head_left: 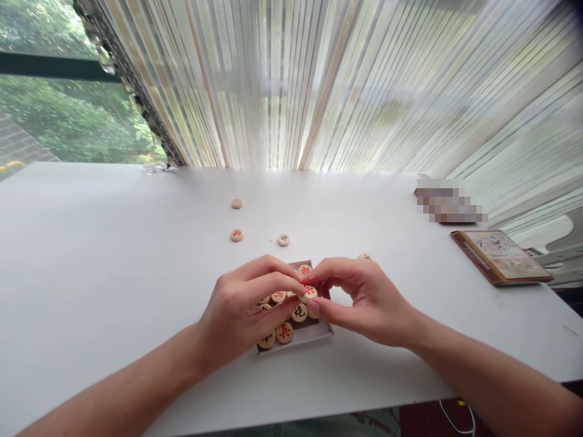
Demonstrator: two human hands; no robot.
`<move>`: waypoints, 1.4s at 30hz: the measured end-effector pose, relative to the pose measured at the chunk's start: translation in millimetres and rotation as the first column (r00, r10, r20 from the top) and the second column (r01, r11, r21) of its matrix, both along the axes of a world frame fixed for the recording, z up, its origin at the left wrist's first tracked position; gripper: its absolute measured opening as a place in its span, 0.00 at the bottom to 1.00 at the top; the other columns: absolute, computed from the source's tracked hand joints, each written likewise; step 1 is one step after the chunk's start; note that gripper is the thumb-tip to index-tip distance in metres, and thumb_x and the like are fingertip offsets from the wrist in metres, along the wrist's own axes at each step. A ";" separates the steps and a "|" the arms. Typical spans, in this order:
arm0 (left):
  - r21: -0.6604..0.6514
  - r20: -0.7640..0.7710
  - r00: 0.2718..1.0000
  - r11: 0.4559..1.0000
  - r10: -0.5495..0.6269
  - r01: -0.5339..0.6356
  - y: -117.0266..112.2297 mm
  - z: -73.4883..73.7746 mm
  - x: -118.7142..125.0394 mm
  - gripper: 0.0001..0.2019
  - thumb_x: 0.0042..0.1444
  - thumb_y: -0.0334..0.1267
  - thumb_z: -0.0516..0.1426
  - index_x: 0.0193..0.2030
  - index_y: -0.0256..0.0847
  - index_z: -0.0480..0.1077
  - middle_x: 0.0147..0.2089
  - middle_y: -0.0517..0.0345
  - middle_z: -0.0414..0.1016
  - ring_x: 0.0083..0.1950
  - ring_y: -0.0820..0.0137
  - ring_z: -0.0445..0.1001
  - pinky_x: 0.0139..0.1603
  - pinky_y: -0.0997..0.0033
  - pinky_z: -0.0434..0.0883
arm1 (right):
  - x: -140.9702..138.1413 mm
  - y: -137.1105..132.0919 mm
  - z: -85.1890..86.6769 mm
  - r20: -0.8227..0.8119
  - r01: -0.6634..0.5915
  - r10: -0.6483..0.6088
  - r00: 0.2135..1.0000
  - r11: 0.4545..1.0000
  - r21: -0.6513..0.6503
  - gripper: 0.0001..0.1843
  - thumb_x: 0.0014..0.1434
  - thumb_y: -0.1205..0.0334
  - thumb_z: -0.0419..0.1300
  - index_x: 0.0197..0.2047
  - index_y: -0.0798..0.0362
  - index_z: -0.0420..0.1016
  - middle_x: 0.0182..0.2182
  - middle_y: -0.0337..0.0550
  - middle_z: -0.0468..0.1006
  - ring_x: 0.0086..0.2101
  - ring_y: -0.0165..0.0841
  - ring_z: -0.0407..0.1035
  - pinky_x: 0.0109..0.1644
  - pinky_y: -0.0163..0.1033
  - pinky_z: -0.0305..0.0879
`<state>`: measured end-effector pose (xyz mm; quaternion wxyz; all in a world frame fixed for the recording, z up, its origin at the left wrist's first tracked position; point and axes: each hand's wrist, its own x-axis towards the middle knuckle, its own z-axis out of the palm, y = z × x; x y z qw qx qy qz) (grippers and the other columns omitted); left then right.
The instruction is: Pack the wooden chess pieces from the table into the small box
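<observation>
Over an open box [314, 334] of xiangqi pieces, my left hand [248, 297] and my right hand [368, 297] meet at their fingertips. Between them is one round wooden xiangqi piece [308, 294] with a red character, pinched from both sides. Inside the box lie several more pieces, among them a black-marked piece [299, 312] and a red-marked piece [285, 332] near the front wall. My left hand covers the box's left side, so some pieces there are partly hidden. My right fingers hide part of its right edge.
Beyond the box, a blank-faced piece [237, 203], a red-marked piece [237, 235] and a black-marked piece [283, 239] lie on the white table [113, 261]. Another piece [365, 257] shows behind my right hand. A flat printed box [503, 258] lies at right, before a striped curtain [282, 85].
</observation>
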<state>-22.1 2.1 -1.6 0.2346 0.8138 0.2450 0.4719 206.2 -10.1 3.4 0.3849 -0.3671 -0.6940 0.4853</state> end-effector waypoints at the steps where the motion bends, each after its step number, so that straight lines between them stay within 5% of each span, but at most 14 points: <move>1: -0.008 -0.001 1.000 1.000 -0.016 0.016 0.0 -0.4 0.2 0.08 0.61 0.24 0.67 0.42 0.41 0.82 0.44 0.53 0.83 0.41 0.70 0.85 0.45 0.75 0.83 | 0.5 0.4 0.4 0.029 -0.008 0.008 1.000 1.000 0.001 0.10 0.59 0.63 0.75 0.44 0.54 0.85 0.34 0.45 0.84 0.32 0.34 0.72 0.38 0.40 0.74; 7: -0.047 -0.013 0.999 0.998 -0.035 0.034 -0.4 -2.2 1.1 0.11 0.60 0.20 0.63 0.42 0.39 0.81 0.45 0.52 0.83 0.44 0.70 0.85 0.48 0.75 0.82 | 2.1 2.5 1.5 0.131 -0.011 0.003 0.991 0.998 0.056 0.06 0.59 0.65 0.71 0.41 0.52 0.81 0.33 0.42 0.81 0.33 0.33 0.70 0.39 0.39 0.70; 13: -0.147 0.008 0.989 0.979 0.144 -0.142 6.1 -2.1 -2.9 0.13 0.61 0.20 0.58 0.45 0.39 0.79 0.41 0.55 0.82 0.41 0.70 0.80 0.42 0.71 0.77 | 0.5 -2.3 -0.6 0.185 0.004 -0.042 0.982 0.980 0.200 0.08 0.58 0.64 0.72 0.40 0.52 0.79 0.32 0.40 0.80 0.32 0.32 0.70 0.38 0.39 0.68; 21: -0.206 0.020 0.981 0.961 0.192 -0.184 9.0 -6.8 -4.8 0.13 0.60 0.21 0.58 0.44 0.39 0.79 0.42 0.56 0.82 0.42 0.69 0.79 0.43 0.70 0.77 | -14.9 -12.9 -3.8 0.289 -0.145 0.014 0.957 0.888 0.436 0.07 0.59 0.67 0.70 0.37 0.53 0.76 0.30 0.41 0.76 0.32 0.33 0.66 0.36 0.37 0.64; 33: -0.174 0.012 0.981 0.966 0.195 -0.190 9.2 -5.1 -1.6 0.13 0.61 0.20 0.56 0.44 0.38 0.79 0.41 0.56 0.82 0.41 0.71 0.79 0.41 0.72 0.77 | -16.6 -14.8 -19.5 0.392 -0.238 0.041 0.919 0.851 0.468 0.06 0.65 0.63 0.68 0.43 0.53 0.76 0.35 0.46 0.81 0.37 0.40 0.70 0.41 0.43 0.69; 42: -0.172 0.003 0.981 0.967 0.194 -0.190 8.9 -4.5 -1.4 0.13 0.61 0.20 0.57 0.43 0.38 0.79 0.41 0.56 0.82 0.41 0.71 0.80 0.41 0.72 0.78 | -16.0 -14.3 -14.6 0.372 -0.245 0.055 0.927 0.838 0.487 0.04 0.67 0.67 0.67 0.45 0.53 0.81 0.36 0.46 0.82 0.39 0.40 0.73 0.46 0.45 0.72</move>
